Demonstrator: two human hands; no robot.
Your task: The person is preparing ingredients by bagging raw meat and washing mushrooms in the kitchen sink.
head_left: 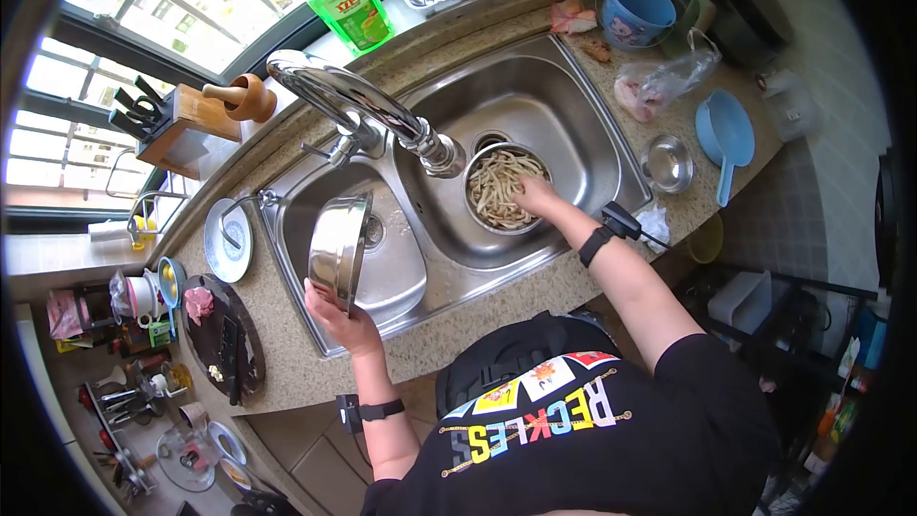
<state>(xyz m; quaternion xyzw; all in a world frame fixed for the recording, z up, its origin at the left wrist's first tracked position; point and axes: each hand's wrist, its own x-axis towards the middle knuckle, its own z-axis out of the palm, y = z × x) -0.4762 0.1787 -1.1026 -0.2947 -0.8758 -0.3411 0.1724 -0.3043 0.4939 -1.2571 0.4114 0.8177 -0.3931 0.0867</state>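
My left hand (344, 327) grips the rim of a shiny metal bowl (336, 247), tipped on its side over the left basin. My right hand (535, 196) reaches into a second metal bowl (475, 215), its fingers bent among pale, thin food strips (499, 193) and their tips partly hidden. This bowl stands in the right basin (573, 124), beside the drain. Above it hangs the spout of the chrome faucet (441, 155).
Right of the sink are a small metal bowl (668, 164), a blue ladle (723, 139), a plastic bag (659, 86) and a blue bucket (634, 11). On the left are a plate (229, 241), a knife block (191, 124) and a dark cutting board (208, 339) with a cleaver (229, 358) and meat.
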